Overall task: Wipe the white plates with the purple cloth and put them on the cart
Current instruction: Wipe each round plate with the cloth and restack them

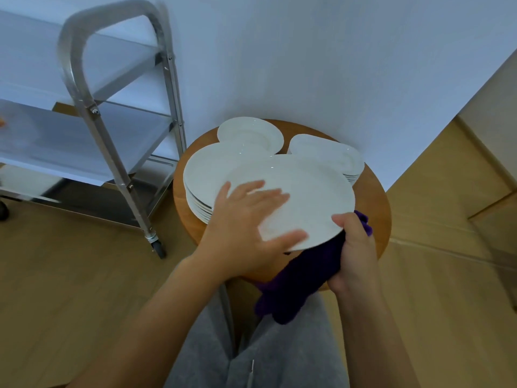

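1. Surface: small round wooden desk (pixel 375 191) against a plain white wall (pixel 307 65), pale wood-plank floor (pixel 70 275) all round. Grey-trousered legs (pixel 279 359) of the person at the bottom of the view.
2. Left hand (pixel 246 219): fingers straight and spread, flat on top of the large round white glossy plate (pixel 307 191), thumb on its near rim. Not curled round anything.
3. Right hand (pixel 354 247): grasping the same plate at its near right edge, thumb on the rim, fingers underneath. Dark purple fuzzy cloth (pixel 305 275) is bunched in that hand under the plate and hangs down toward the legs.
4. Just beyond the left hand: stack of large white plates (pixel 204 180), rims layered. Further out, one smaller white plate (pixel 249 133) overlapping that stack. Beyond the right hand: stack of small white plates (pixel 335 155).
5. Well left of the left hand: brushed steel cart (pixel 84 88), tube frame, flat metal shelves, caster wheel (pixel 158 246) on the floor.
6. Hard to read: cart cut off at the left edge and motion-blurred. Right fingers hidden by plate and cloth. Stack counts unclear.
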### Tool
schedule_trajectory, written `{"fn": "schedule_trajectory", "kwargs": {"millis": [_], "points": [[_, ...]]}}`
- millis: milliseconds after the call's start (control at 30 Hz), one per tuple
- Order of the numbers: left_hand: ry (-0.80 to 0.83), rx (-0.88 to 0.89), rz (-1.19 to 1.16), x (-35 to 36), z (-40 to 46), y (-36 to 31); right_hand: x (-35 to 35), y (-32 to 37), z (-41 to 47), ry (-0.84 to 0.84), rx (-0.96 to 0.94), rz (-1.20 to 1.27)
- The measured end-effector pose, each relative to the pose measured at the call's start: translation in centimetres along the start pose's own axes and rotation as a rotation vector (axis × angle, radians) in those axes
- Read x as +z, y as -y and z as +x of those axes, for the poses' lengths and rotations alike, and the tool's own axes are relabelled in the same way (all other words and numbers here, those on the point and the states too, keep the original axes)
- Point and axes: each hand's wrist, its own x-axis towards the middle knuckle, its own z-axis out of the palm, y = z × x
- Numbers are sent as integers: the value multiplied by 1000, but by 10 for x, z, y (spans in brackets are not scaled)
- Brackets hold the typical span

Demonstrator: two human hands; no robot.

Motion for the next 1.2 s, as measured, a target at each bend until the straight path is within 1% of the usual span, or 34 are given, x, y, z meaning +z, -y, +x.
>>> {"fn": "schedule_trajectory", "kwargs": {"millis": [67, 133, 200, 267, 333, 400, 500, 600, 700, 900, 1000, 1200], "points": [[-175, -175, -99, 0, -2, 14, -4, -6, 2, -4, 33, 49], [-223, -410, -158, -1, -1, 27, -4, -11, 6, -13, 39, 59], [-168, -609, -250, -2, 1, 38, -2, -15, 9, -15, 26, 38], [-90, -695, -404, -2, 2, 45, 1, -17, 12, -24, 17, -20], [-114, -706, -474, -1, 3, 49, 2, -19, 16, -35, 4, -87], [-202, -686, -517, -1, 4, 52, 3, -19, 21, -44, -5, -131], [-296, -667, -515, -3, 7, 59, 8, -18, 27, -46, -20, -176], [-322, -684, -499, -4, 12, 71, 14, -15, 31, -52, -37, -167], [-342, -678, -427, -4, 19, 82, 19, -13, 40, -62, -70, -197], [-318, -742, -366, 4, 31, 113, 42, -15, 60, 26, -104, -323], [-283, -791, -293, 7, 36, 124, 44, -19, 69, 21, -75, -293], [-207, -796, -58, 6, 45, 128, 45, -25, 84, -22, -42, -278]]}}
